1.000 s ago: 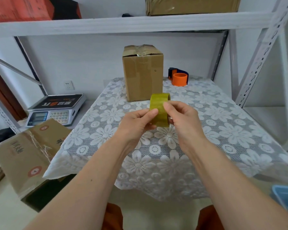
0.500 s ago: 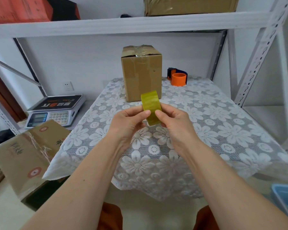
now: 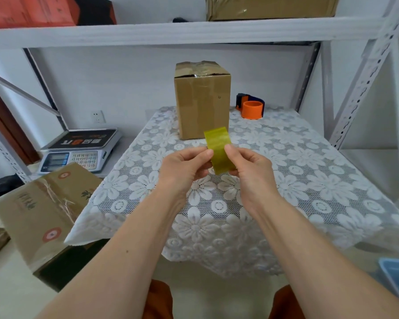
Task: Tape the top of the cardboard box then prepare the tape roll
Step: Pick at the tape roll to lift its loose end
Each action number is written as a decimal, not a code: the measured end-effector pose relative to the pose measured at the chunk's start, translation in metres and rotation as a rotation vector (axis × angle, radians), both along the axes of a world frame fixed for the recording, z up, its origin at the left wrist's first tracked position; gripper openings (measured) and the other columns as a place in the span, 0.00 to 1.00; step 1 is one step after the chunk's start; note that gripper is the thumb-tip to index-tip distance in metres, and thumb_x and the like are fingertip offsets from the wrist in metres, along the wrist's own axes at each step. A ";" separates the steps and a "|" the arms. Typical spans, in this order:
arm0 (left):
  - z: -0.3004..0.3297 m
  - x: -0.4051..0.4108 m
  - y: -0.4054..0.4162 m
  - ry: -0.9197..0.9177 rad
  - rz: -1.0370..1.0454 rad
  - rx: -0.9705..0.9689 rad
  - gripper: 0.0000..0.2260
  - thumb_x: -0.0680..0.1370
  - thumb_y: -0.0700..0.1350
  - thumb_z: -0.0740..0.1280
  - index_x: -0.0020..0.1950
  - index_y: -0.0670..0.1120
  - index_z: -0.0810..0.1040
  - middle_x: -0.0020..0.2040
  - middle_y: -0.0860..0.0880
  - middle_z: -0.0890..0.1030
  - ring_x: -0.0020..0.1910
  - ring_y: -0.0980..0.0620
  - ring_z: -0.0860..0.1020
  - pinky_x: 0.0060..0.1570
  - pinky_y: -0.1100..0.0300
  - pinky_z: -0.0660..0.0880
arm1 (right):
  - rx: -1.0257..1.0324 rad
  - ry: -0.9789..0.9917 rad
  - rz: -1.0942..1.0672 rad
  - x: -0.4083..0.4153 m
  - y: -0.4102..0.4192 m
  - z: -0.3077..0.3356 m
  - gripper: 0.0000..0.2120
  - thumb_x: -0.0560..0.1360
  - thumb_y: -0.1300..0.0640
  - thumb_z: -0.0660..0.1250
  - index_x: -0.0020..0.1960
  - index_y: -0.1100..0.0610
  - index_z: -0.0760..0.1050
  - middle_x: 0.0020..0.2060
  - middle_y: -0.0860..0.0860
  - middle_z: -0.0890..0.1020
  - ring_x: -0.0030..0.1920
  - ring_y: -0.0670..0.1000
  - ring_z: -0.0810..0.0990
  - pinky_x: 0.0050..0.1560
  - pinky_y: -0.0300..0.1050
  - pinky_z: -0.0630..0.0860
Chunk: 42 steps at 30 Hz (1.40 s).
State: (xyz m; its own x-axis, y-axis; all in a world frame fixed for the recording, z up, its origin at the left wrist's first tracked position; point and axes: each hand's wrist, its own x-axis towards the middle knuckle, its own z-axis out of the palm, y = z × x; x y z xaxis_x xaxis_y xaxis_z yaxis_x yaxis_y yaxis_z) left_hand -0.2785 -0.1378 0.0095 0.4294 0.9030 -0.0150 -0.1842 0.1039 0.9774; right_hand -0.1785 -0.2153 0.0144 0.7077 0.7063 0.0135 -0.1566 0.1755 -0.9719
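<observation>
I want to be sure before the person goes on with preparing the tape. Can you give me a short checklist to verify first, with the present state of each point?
1. Yellow-green roll of clear tape held by both hands: ok, left hand and right hand pinch it above the table.
2. Loose end of the tape found: cannot tell, no free end shows.
3. Tall brown cardboard box taped on top: ok, shiny tape crosses its top flaps.
4. Box stands steady: ok, upright on the white lace tablecloth.
5. Orange and blue tape dispenser within reach: ok, right of the box, with no roll on it.
</observation>
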 end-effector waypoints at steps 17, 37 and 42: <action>0.001 -0.001 0.002 -0.083 -0.087 -0.053 0.04 0.73 0.38 0.71 0.45 0.39 0.82 0.30 0.48 0.81 0.31 0.56 0.78 0.36 0.66 0.78 | 0.023 0.016 -0.016 -0.005 0.000 0.003 0.04 0.73 0.55 0.70 0.39 0.50 0.80 0.37 0.45 0.83 0.39 0.42 0.79 0.41 0.33 0.73; 0.000 0.002 -0.001 -0.003 -0.065 0.030 0.07 0.68 0.44 0.76 0.31 0.48 0.83 0.30 0.51 0.78 0.30 0.56 0.69 0.33 0.63 0.68 | 0.004 -0.162 0.075 -0.005 0.001 -0.001 0.09 0.75 0.62 0.67 0.53 0.55 0.81 0.47 0.46 0.84 0.49 0.42 0.81 0.49 0.33 0.75; -0.002 0.005 -0.003 0.011 -0.002 0.005 0.11 0.71 0.48 0.74 0.30 0.48 0.80 0.25 0.51 0.74 0.28 0.54 0.69 0.33 0.62 0.69 | 0.013 -0.280 0.071 -0.007 -0.001 -0.002 0.10 0.75 0.61 0.67 0.46 0.47 0.81 0.43 0.42 0.83 0.47 0.39 0.81 0.47 0.30 0.75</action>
State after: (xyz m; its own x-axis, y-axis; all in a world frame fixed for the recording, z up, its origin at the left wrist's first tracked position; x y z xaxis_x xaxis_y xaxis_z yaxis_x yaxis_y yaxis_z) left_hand -0.2738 -0.1412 0.0077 0.4307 0.9023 -0.0153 -0.1735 0.0995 0.9798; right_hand -0.1852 -0.2165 0.0125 0.6239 0.7526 0.2105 0.1051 0.1861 -0.9769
